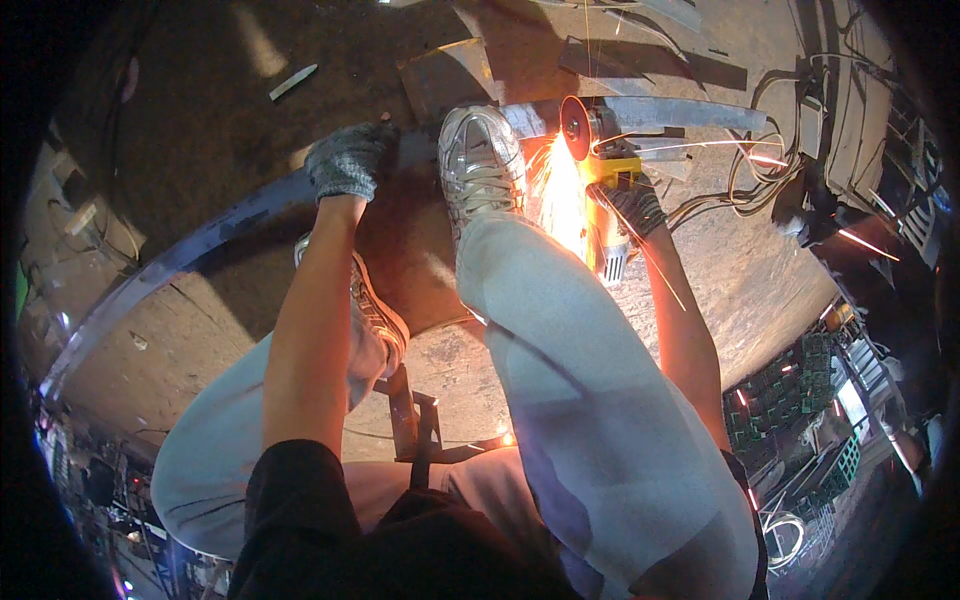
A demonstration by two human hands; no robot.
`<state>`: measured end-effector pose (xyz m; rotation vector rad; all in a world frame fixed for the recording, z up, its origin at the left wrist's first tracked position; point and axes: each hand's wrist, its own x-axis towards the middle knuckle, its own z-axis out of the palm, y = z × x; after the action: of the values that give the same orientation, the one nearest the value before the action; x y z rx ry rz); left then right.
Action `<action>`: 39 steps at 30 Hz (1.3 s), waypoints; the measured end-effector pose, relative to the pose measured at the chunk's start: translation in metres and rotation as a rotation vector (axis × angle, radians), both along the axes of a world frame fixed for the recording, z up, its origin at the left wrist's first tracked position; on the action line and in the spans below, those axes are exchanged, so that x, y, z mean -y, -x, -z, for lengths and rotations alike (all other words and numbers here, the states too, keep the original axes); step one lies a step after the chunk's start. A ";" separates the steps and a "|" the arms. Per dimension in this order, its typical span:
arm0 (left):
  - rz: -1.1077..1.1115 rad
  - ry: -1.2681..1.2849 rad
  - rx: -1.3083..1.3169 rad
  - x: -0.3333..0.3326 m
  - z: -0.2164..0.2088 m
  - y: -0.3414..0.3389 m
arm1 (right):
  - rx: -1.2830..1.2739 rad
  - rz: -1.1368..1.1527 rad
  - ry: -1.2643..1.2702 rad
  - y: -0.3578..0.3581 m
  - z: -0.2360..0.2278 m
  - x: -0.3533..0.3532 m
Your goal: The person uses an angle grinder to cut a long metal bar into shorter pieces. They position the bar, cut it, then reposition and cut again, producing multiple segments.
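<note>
A long flat metal bar [200,220], bent by the lens, runs across the work surface. My left hand [345,162], in a grey knit glove, is closed over the bar's edge; its fingertips are partly hidden. In my gloved right hand [632,203] is a yellow angle grinder [612,172], held by its body. The grinder's reddish disc [574,127] meets the bar near its right part. Bright sparks [562,195] spray from there toward me, washing out what lies behind. My right shoe [480,160] presses on the bar between both hands.
Cables [745,190] lie looped to the right of the grinder. Metal plates [445,75] and a thin pale strip [293,82] lie beyond the bar. A low metal stool frame [402,415] stands beneath me. Green crates [800,400] are at the lower right.
</note>
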<state>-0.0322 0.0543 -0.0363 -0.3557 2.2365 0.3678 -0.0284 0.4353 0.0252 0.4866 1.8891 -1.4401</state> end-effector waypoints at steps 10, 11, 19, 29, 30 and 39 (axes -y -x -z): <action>0.000 -0.033 -0.051 0.000 -0.005 0.000 | 0.015 0.002 0.076 -0.005 0.005 -0.007; 0.007 -0.026 -0.048 -0.001 -0.006 0.000 | -0.003 0.006 0.087 -0.006 0.006 -0.007; -0.020 0.024 0.060 -0.003 -0.017 0.008 | 0.070 0.004 -0.015 -0.008 0.006 -0.008; -0.009 0.026 -0.119 -0.002 -0.006 -0.002 | 0.020 -0.013 -0.001 -0.011 0.010 -0.010; -0.005 0.030 -0.107 -0.003 -0.007 -0.002 | 0.014 -0.058 -0.064 -0.011 0.010 -0.010; -0.067 0.009 0.003 -0.004 -0.021 0.005 | 0.041 -0.113 -0.162 -0.005 0.003 -0.002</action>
<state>-0.0373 0.0582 -0.0155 -0.4363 2.2283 0.3925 -0.0233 0.4372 0.0217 0.4738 1.9769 -1.2021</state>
